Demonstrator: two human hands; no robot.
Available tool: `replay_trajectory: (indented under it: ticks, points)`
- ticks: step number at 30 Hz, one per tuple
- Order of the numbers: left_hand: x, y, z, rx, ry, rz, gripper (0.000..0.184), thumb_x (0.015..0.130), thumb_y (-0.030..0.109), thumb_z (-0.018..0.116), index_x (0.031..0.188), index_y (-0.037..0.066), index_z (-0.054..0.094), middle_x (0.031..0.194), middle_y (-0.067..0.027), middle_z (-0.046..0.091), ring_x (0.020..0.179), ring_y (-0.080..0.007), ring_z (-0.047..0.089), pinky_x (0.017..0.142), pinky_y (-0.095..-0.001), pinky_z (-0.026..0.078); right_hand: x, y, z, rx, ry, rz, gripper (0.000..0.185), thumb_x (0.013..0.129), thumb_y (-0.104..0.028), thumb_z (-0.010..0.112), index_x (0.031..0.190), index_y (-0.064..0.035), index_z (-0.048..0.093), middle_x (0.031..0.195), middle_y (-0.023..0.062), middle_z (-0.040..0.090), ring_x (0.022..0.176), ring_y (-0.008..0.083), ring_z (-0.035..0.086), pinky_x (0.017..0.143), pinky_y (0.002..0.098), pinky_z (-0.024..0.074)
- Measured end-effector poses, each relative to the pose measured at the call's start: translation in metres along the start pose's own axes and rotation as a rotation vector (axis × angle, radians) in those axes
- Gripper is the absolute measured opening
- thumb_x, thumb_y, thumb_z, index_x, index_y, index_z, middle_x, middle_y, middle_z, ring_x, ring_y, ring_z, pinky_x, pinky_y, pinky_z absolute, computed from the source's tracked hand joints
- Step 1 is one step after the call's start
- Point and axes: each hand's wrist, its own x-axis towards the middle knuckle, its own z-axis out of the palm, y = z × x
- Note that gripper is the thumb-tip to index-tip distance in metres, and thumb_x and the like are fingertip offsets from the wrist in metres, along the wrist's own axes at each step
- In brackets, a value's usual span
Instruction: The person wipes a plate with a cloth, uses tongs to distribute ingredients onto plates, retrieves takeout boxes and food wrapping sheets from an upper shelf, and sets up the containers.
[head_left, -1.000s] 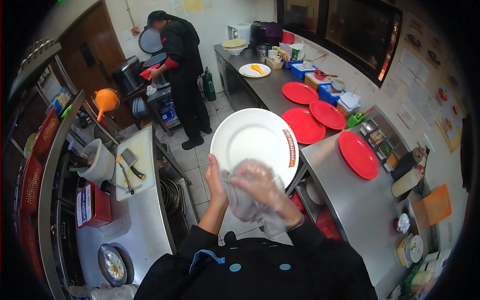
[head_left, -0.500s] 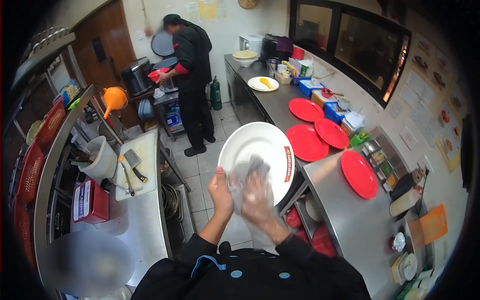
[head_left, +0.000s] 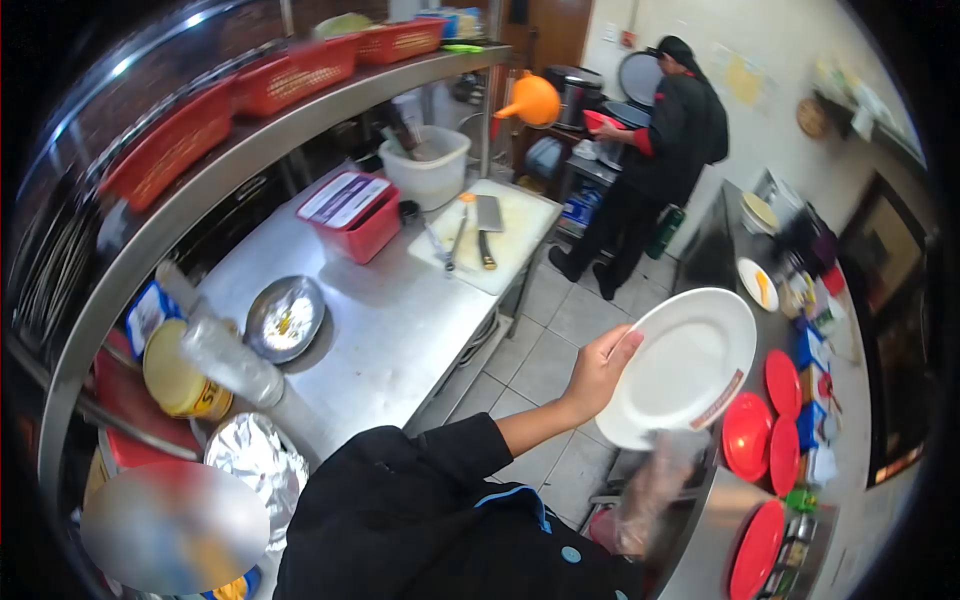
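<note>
A white oval plate (head_left: 685,360) with a red printed label on its rim is tilted up in front of me. My left hand (head_left: 597,375) grips its left edge, thumb on the upper face. At the lower rim is my right hand (head_left: 650,500), in a clear plastic glove and smeared by motion. A grey cloth (head_left: 678,447) shows faintly between that hand and the plate; the fingers are hard to make out. Several red plates (head_left: 747,437) lie on the steel counter to the right.
On the left steel table (head_left: 375,330) are a metal bowl (head_left: 286,318), a red box (head_left: 350,215) and a cutting board (head_left: 520,215) with a cleaver (head_left: 488,215). An orange funnel (head_left: 530,101) hangs from the shelf. A co-worker (head_left: 680,130) stands at the back holding a red container.
My view has swung left, showing more of the left table. My right hand has moved from the plate's face to its lower rim. My left hand keeps hold of the plate.
</note>
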Motion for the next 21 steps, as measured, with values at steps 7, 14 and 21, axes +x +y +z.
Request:
replay_trajectory:
  ticks: [7,14,21]
  points:
    - [-0.033,-0.042,-0.028,0.105,-0.158,-0.346,0.034,0.086,0.029,0.065,0.101,-0.002,0.061,0.096,-0.0119,0.063,0.090,-0.0127,0.058,0.080,-0.0292,0.046,-0.007,0.027,-0.032,0.369,0.149,0.407,0.054,0.090,-0.026,0.053,0.134,0.0005,0.038,0.131,0.0184,0.046,0.113,0.0256,0.049,0.092,0.0376,0.0429]
    - [-0.003,-0.044,-0.112,0.119,0.435,-0.210,0.023,0.087,0.025,0.065,0.090,0.002,0.063,0.074,-0.0019,0.062,0.064,-0.0073,0.057,0.056,-0.0235,0.047,-0.006,0.013,0.055,0.796,-0.194,0.718,0.066,0.086,-0.030,0.057,0.138,0.0025,0.032,0.134,0.0147,0.044,0.115,0.0187,0.048,0.091,0.0316,0.0437]
    - [-0.019,0.011,-0.309,-0.037,1.319,0.326,0.031,0.094,0.024,0.052,0.110,-0.003,0.053,0.105,-0.0116,0.060,0.096,-0.0176,0.058,0.083,-0.0301,0.046,0.043,-0.047,0.100,0.921,-0.370,0.717,0.038,0.087,-0.028,0.054,0.110,0.0021,0.055,0.100,0.0128,0.061,0.088,0.0234,0.061,0.078,0.0336,0.0498]
